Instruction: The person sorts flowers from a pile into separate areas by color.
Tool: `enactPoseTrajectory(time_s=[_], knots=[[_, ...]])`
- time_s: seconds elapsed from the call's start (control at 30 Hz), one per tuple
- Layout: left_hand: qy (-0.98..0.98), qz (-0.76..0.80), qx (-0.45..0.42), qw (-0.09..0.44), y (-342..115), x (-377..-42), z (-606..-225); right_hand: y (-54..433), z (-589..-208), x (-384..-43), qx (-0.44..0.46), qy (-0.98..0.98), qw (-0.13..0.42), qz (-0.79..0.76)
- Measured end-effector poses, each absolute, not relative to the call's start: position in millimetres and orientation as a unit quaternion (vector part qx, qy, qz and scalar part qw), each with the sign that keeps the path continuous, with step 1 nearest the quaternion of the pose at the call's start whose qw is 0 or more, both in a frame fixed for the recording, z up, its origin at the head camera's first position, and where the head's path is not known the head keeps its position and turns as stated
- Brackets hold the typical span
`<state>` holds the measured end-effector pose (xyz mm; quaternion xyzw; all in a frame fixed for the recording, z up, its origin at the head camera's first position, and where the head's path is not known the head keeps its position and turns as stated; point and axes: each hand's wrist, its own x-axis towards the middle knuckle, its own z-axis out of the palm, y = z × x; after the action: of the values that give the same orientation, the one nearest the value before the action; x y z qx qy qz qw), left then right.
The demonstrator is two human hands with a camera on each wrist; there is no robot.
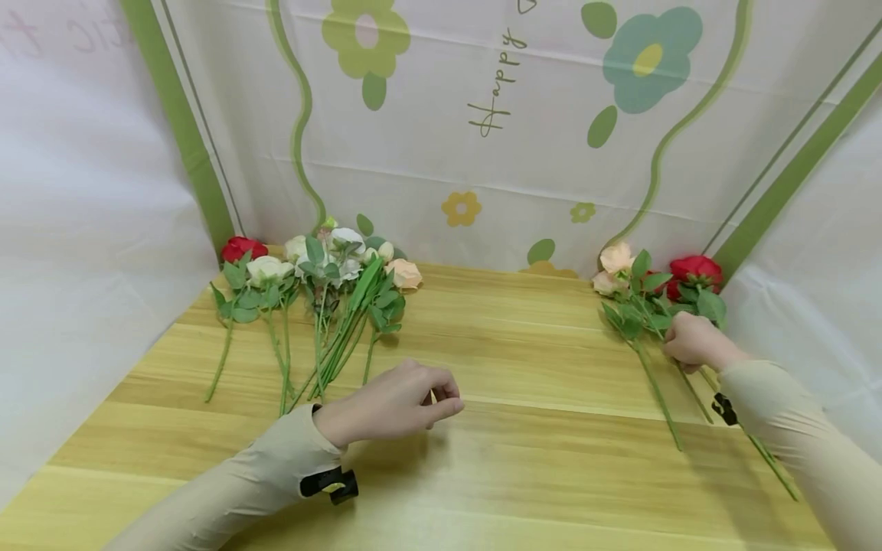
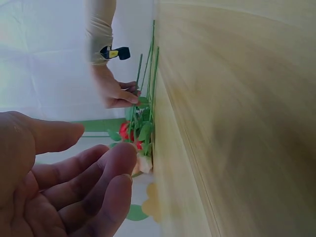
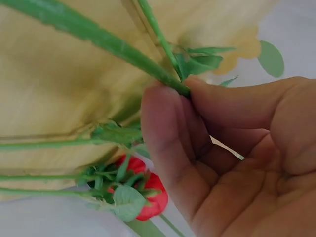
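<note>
Thumb and forefinger of my right hand (image 1: 699, 342) pinch a green flower stem (image 3: 113, 44); its bloom is hidden behind the hand in the right wrist view. Around that hand lie peach flowers (image 1: 616, 260) and red roses (image 1: 696, 274) with green leaves, their stems pointing toward the front of the table. A red rose (image 3: 155, 197) shows below the fingers in the right wrist view. My left hand (image 1: 396, 405) hovers over the middle-left of the table, fingers loosely bent and holding nothing, as the left wrist view also shows.
At the back left of the wooden table (image 1: 510, 474) lies another group of flowers: a red rose (image 1: 243, 249), a cream flower (image 1: 269, 270), white flowers (image 1: 344, 241) and a peach flower (image 1: 404, 274). A printed cloth (image 1: 427, 145) hangs behind the table.
</note>
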<state>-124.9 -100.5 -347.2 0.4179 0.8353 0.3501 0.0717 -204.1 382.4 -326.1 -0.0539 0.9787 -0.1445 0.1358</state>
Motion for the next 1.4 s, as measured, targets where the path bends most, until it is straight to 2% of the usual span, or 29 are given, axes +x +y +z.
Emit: enactPoseTrajectory(time_s=[0.47, 0.9, 1.4], knots=[[0.843, 0.328, 0.417, 0.088, -102, -125, -348, 378, -350, -216, -0.037, 0.974, 0.174, -0.144], [0.848, 0.313, 0.414, 0.107, -102, -123, -348, 368, -347, -208, -0.051, 0.975, 0.169, -0.136], [0.853, 0.299, 0.414, 0.111, -104, -123, -346, 364, -341, -207, -0.025, 0.974, 0.187, -0.125]])
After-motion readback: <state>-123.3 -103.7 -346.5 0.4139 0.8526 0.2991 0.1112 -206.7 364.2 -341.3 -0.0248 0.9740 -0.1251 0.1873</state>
